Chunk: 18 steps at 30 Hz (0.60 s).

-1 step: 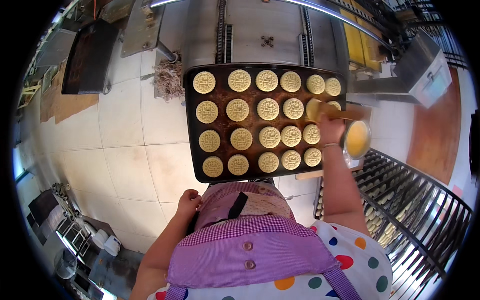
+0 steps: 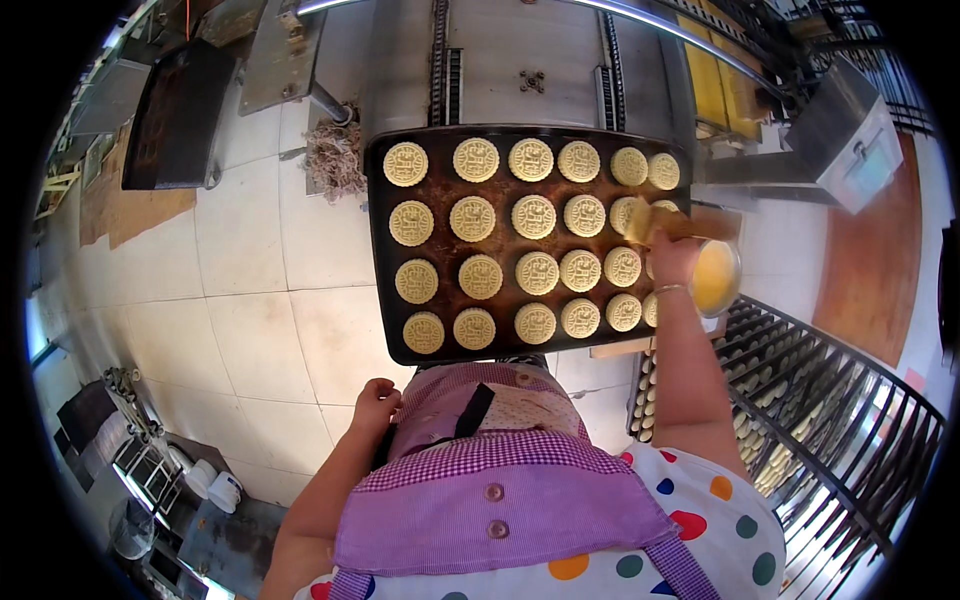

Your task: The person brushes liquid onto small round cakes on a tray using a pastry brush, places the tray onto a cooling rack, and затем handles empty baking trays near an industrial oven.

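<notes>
Flat brush (image 2: 645,222) over stamped pastries (image 2: 534,215), right of frame centre: smear hazard.
The right hand (image 2: 675,258) pinches the brush, finger placement blurred; excess pressure or overloaded bristles could mar the raised patterns or drip onto the dark tray (image 2: 505,190). A wrist knock could tip the adjacent bowl (image 2: 739,278), centre right. The left hand (image 2: 377,403), lower left of centre, is loosely curled, apparently empty.

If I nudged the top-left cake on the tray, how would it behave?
The cake lies flat on the tray, so it would probably slide rather than roll. Its pale, stamped surface suggests soft dough, so it might dent.
</notes>
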Tool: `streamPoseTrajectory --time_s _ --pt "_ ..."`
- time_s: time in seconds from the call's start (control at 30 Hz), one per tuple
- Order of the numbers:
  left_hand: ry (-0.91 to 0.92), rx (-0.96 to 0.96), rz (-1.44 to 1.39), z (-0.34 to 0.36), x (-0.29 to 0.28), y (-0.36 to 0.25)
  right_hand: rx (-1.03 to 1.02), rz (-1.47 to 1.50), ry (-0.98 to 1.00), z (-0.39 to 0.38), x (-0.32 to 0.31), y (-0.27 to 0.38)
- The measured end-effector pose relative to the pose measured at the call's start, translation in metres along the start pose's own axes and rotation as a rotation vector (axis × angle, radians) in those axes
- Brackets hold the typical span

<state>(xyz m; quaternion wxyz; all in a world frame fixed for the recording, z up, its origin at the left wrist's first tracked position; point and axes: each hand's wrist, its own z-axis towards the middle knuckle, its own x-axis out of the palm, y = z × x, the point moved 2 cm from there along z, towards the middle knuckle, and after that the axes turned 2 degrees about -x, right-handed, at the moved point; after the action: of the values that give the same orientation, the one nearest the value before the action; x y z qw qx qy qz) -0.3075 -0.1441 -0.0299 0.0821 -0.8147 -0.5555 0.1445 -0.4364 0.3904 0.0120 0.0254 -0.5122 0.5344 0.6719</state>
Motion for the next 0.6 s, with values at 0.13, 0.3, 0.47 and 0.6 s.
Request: streamPoseTrajectory --time_s 0.13,0.3,0.47,0.6 --pt "0.021 -0.002 0.017 0.005 0.008 -0.01 0.055 -0.193 0.148 0.006 0.005 -0.026" --pt "0.028 0.036 0.052 -0.002 0.029 -0.034 -0.163 0.157 0.262 -0.054 0.053 0.046" --pt "-0.004 0.01 0.046 -0.006 0.046 -0.029 -0.15 -0.184 -0.014 0.034 -0.028 -0.011" --pt "0.0 -0.007 0.103 -0.009 0.066 -0.024 0.06 -0.185 -0.013 0.074 -0.062 -0.075"
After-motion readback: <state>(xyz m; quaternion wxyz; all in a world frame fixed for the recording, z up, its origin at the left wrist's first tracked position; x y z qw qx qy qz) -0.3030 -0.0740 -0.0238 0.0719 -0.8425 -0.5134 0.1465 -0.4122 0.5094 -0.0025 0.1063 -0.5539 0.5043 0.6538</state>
